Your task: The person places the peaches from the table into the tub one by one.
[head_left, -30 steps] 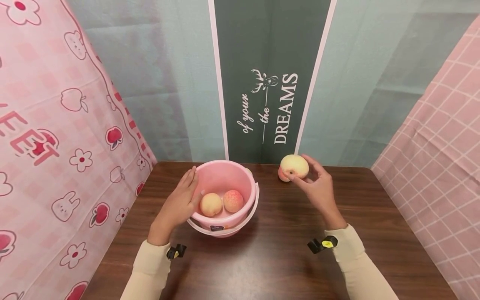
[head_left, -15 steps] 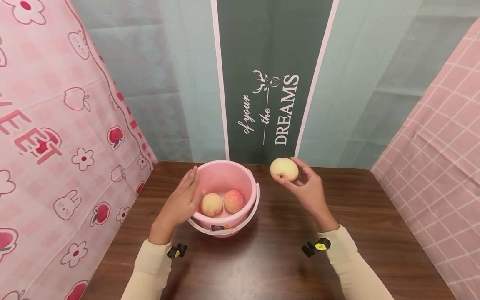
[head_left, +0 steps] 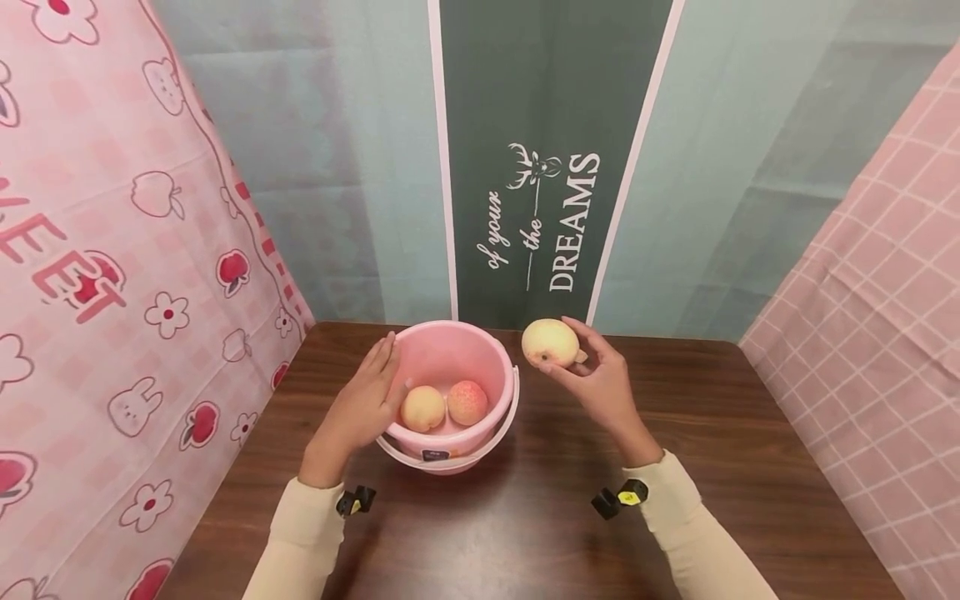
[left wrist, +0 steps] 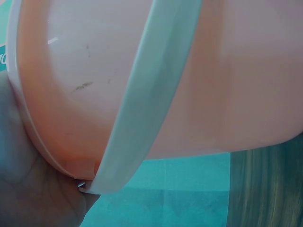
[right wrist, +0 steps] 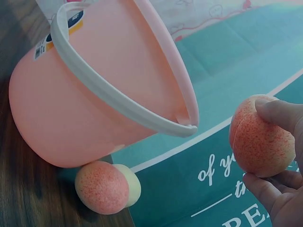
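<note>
Pale yellow, the peach (head_left: 550, 342) right of the bucket (head_left: 450, 354) seems light, firm, best held by the sides we pinch in our right grip (head_left: 602, 382), left grip (head_left: 363, 402) straight-fingered.

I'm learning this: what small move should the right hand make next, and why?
Probably move the right hand, gripping the round pale-and-red peach, leftward over the pink plastic bucket: its top is open, a round yellow peach and a round reddish peach lie inside, and the left hand touches its rim.
</note>
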### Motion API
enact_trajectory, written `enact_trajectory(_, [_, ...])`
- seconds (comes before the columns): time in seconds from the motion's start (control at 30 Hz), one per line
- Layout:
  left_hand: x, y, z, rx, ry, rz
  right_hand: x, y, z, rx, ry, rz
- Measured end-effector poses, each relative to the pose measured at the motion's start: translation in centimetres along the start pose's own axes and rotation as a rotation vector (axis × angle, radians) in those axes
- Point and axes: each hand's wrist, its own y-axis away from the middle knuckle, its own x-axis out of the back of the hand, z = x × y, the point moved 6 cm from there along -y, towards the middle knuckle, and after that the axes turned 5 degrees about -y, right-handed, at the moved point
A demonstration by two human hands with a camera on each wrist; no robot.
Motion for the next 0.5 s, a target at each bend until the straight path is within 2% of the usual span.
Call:
enact_trajectory(0.17, [0.0,0.0,0.0,-0.005,-0.004,0.009,-1.0,0.3,-1.2,-0.011,-0.003,-0.024])
enact_trajectory(0.27, [0.0,0.0,0.0,-0.008,-0.001,0.011,-1.6,0.6,-2.5,-0.014,0.047,-0.045])
enact_trajectory(0.5, [0.0,-0.1,-0.1,-0.013,-0.001,0.012,-2.3,0.2,-0.1,0.011,0.022,-0.064])
